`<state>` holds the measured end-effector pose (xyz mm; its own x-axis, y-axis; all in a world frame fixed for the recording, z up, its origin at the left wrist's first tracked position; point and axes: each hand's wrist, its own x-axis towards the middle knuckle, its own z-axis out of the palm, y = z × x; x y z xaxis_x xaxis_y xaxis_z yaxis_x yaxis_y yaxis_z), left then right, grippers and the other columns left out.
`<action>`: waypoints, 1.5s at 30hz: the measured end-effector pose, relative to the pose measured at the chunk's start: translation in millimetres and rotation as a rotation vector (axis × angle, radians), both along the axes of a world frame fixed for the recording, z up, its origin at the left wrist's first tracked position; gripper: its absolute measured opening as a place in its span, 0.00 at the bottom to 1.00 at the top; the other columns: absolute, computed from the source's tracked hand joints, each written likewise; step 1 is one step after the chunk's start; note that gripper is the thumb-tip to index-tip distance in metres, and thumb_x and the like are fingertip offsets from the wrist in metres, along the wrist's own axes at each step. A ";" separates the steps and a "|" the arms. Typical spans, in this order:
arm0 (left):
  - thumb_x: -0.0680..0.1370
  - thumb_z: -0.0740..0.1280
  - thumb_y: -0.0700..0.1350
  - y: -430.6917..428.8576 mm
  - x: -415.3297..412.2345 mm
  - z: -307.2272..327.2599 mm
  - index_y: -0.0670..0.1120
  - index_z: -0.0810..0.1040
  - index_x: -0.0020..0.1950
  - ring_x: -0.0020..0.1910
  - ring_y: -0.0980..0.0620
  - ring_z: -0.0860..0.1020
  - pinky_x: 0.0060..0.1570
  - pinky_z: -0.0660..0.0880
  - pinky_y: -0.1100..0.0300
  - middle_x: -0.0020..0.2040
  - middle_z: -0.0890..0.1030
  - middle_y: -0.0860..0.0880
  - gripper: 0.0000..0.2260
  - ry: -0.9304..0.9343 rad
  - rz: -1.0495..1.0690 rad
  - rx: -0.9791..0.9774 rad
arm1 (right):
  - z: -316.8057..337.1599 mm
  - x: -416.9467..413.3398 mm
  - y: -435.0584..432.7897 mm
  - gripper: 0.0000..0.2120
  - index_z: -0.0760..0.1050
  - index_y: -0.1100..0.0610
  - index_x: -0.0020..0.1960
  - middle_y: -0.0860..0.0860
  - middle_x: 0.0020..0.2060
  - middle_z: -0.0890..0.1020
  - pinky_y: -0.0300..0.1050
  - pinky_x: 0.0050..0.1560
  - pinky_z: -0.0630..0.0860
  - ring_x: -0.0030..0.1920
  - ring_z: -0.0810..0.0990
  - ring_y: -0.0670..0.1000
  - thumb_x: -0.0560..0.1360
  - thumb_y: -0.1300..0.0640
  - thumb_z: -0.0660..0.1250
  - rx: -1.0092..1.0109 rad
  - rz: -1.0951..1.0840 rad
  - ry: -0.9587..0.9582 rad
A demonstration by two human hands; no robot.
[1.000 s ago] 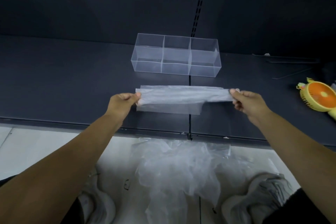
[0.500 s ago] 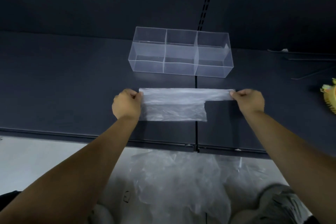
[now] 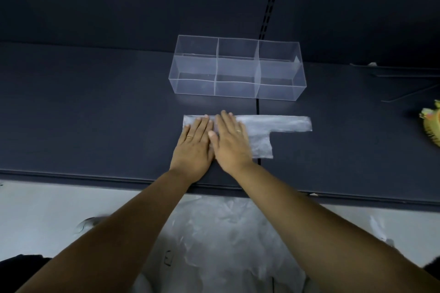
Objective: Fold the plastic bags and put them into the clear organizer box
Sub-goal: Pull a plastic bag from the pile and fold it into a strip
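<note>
Plastic bag (image 3: 273, 126) flat before empty clear organizer box (image 3: 237, 70).

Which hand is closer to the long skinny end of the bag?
The right hand. It lies flat on the bag next to where the skinny end sticks out. The left hand presses the bag's opposite end, farther away.

No legible text (none anywhere)

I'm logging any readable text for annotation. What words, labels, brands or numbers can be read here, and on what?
None can be read.
plastic bag under both hands: plain, no print.
clear organizer box: no label visible.
pile of bags on the floor: a small dark mark near its left edge, too small and blurred to read.
yellow object at the right edge: cut off, no text visible.
</note>
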<state>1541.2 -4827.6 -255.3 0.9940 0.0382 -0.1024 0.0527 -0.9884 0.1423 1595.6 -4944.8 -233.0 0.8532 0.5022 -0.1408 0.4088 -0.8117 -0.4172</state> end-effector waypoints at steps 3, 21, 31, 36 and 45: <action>0.78 0.37 0.63 5.6 -1.3 2.1 0.48 0.41 0.78 0.78 0.50 0.40 0.74 0.35 0.55 0.79 0.41 0.48 0.32 0.005 0.008 0.021 | -14.6 19.2 -42.2 0.31 0.43 0.53 0.79 0.50 0.78 0.43 0.51 0.75 0.35 0.77 0.39 0.48 0.81 0.40 0.43 -0.179 0.001 -0.094; 0.80 0.57 0.60 -42.8 -21.6 25.5 0.43 0.51 0.78 0.78 0.51 0.47 0.73 0.35 0.62 0.79 0.51 0.47 0.33 -0.036 -0.182 -0.199 | 18.1 3.5 -128.1 0.03 0.80 0.57 0.43 0.52 0.47 0.77 0.49 0.49 0.67 0.51 0.75 0.56 0.70 0.61 0.73 0.082 0.028 -0.189; 0.70 0.76 0.40 -55.9 -16.1 33.7 0.43 0.84 0.49 0.52 0.49 0.82 0.50 0.77 0.56 0.52 0.84 0.47 0.09 -0.320 -0.041 -0.139 | 47.1 9.6 -139.9 0.04 0.78 0.56 0.42 0.50 0.50 0.74 0.48 0.63 0.69 0.54 0.75 0.52 0.76 0.61 0.67 0.180 -0.100 0.272; 0.58 0.81 0.39 -65.8 -26.9 46.3 0.48 0.79 0.31 0.30 0.50 0.78 0.31 0.73 0.62 0.29 0.79 0.53 0.12 -0.281 -0.101 -0.022 | 58.3 -8.1 -137.6 0.32 0.69 0.48 0.67 0.44 0.69 0.65 0.48 0.71 0.46 0.71 0.59 0.48 0.67 0.41 0.73 -0.009 0.065 -0.072; 0.73 0.72 0.43 -47.6 -50.5 48.5 0.48 0.84 0.41 0.38 0.48 0.80 0.45 0.73 0.57 0.36 0.83 0.52 0.02 -0.210 0.000 -0.184 | 29.6 -21.3 -124.1 0.03 0.82 0.57 0.43 0.47 0.45 0.84 0.40 0.54 0.73 0.47 0.81 0.49 0.73 0.63 0.69 0.273 -0.077 -0.006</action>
